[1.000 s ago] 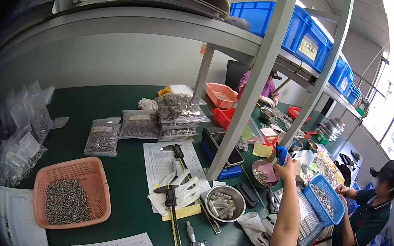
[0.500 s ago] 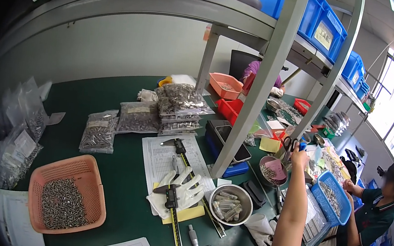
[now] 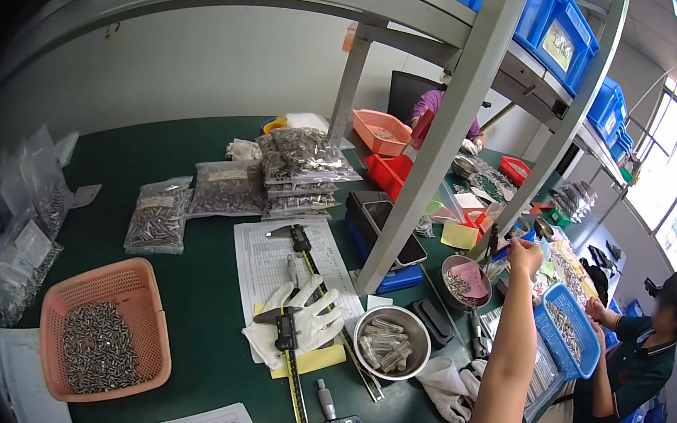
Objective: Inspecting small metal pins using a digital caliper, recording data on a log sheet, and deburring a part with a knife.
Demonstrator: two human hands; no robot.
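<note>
Green matting covered the long workbench (image 3: 194, 162), with a grey shelf frame (image 3: 439, 131) rising through its middle and blue bins (image 3: 571, 42) stacked on the shelf above. Only the right hand (image 3: 524, 256) was in view, stretched far out to the right at the end of a bare forearm, its fingers closed around something small; what it pinched was too small to make out, though a thin dark tool seemed to stand just beside it. The left hand did not show at all. Just left of and below that hand sat a small round dish (image 3: 465, 281) of metal parts with a pink slip in it, and nearer lay a steel bowl (image 3: 391, 341) of cylindrical pieces, white gloves (image 3: 300, 324) across a printed sheet (image 3: 282, 264), and a long caliper (image 3: 294, 348). An orange basket (image 3: 103, 339) of small dark parts stood at the near left, with bagged parts (image 3: 228, 186) beyond it. A co-worker (image 3: 647, 364) at the far right held a blue basket (image 3: 565, 329). Judging by the reach, the step in hand was picking up or setting down a piece at the far right edge; the next move would call for a steady draw back over the crowded dishes without knocking them
</note>
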